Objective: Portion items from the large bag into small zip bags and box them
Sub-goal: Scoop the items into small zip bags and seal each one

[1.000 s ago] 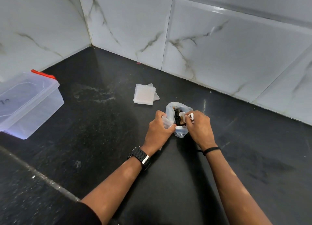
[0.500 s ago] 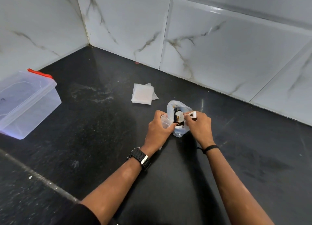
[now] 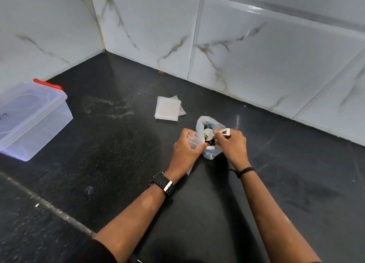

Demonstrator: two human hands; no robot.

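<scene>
Portioning at a black desk (image 3: 110,164): a person's left hand (image 3: 184,150) curls round a small zip bag (image 3: 194,142), holding its mouth up beside the large bag (image 3: 209,138), while the right hand (image 3: 232,146) pinches small white pieces (image 3: 225,132) — one a hollow triangle, one a round disc — just above the large bag's open top. Both bags look thin, soft and slippery, likely to slump or fold shut unless held at the rim; the pieces seem light and stiff, easy to pinch by an edge. Neither hand is spread wide — fingers on both are bent in on what they hold. A stack of spare zip bags (image 3: 167,110) lies flat at about eleven o'clock from the hands, near the tiled wall (image 3: 256,55). Well off at nine o'clock sits the clear plastic box (image 3: 31,120) with a red latch, lid apparently on — nothing visibly boxed yet.
</scene>
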